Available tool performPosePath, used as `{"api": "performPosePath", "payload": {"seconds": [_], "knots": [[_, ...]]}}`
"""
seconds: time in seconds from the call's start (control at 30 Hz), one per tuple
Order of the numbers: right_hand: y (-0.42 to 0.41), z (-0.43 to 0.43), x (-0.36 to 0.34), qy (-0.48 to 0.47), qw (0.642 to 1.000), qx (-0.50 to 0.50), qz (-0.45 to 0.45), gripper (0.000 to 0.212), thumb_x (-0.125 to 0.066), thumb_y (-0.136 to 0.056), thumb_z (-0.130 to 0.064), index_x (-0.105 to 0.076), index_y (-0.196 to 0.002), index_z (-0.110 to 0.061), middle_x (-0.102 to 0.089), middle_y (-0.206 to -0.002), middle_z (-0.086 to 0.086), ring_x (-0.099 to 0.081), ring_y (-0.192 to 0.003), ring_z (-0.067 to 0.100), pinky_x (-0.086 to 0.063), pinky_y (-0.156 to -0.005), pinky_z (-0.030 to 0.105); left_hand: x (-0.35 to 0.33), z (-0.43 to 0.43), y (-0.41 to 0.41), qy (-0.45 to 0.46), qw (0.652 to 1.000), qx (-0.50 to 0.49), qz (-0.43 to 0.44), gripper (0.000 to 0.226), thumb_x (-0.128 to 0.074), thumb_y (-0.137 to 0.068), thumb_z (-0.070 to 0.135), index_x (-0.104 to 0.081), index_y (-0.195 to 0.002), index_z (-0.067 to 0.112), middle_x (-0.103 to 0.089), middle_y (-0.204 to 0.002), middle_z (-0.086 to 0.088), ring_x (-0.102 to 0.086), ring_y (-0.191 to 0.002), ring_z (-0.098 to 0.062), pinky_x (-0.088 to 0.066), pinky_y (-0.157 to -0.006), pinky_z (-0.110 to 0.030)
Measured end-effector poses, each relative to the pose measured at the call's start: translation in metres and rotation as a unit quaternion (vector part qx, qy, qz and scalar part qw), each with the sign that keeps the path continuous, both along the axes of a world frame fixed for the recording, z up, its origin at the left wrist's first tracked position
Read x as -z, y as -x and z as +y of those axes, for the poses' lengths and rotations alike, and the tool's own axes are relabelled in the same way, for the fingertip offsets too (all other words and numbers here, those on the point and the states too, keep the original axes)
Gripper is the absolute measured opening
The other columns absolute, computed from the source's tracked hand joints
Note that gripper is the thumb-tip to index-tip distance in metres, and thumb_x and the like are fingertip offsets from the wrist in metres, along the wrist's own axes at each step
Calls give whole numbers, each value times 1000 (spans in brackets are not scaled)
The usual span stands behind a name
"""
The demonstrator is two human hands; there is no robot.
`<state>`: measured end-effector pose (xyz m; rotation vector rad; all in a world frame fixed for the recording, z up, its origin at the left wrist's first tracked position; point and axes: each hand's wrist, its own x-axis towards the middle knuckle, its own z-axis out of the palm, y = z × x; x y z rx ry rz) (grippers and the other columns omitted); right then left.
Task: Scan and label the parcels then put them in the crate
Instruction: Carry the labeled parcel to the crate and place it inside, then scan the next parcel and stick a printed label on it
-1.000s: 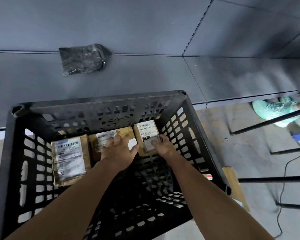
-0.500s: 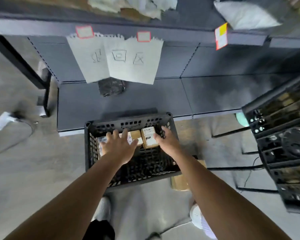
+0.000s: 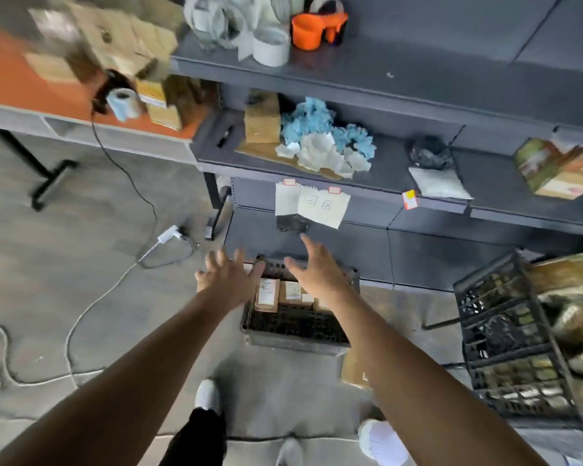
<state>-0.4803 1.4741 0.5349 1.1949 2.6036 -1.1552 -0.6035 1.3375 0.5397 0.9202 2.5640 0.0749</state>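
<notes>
Parcels (image 3: 266, 295) brown, white-labelled, black lattice crate (image 3: 295, 341)

Both hands, left (image 3: 228, 280) and right (image 3: 317, 269), reach forward, fingers spread, empty.

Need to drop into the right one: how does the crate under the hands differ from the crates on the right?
The floor crate stands alone; the right-hand crates appear stacked. The floor crate holds a row of labelled parcels along its far wall, its bottom mostly bare; the right-hand crates look packed, contents unclear. Both are black with lattice walls.
</notes>
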Motion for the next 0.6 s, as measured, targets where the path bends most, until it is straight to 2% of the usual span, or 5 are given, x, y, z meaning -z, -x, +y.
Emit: {"api": "performPosePath", "payload": {"seconds": [0.13, 0.27, 0.43, 0.6], "knots": [[41, -41, -33, -47, 997, -60, 27, 76, -52, -94, -58, -18, -155, -30, -25, -160, 8, -26, -146, 29, -33, -114, 53, -37, -49, 34, -20, 998, -47, 43, 66, -25, -95, 63, -11, -152, 32, -18, -156, -10, -19, -142, -34, -31, -108, -54], [102, -83, -60, -99, 986, -128, 30, 73, -49, -95, -58, -18, -155, -29, -28, -156, 9, -31, -143, 29, -35, -112, 51, -64, -97, 89, -44, 993, -86, 64, 59, -25, -95, 58, -18, -148, 33, -24, -149, -7, -24, -137, -33, -35, -105, -53], [210, -145, -80, -115, 979, -164, 33, 74, -48, -95, -59, -16, -155, -29, -25, -156, 8, -27, -144, 29, -35, -110, 52, -89, -175, 178, -79, 984, -125, 97, 64, -23, -94, 64, -13, -149, 32, -18, -154, -5, -20, -140, -29, -31, -107, -50], [311, -225, -95, -132, 973, -184, 31, 74, -43, -95, -60, -13, -156, -31, -20, -159, 4, -24, -145, 28, -33, -112, 51, -112, -255, 272, -88, 979, -116, 140, 65, -20, -95, 63, -13, -150, 31, -15, -157, -4, -16, -142, -29, -30, -107, -50]]}}
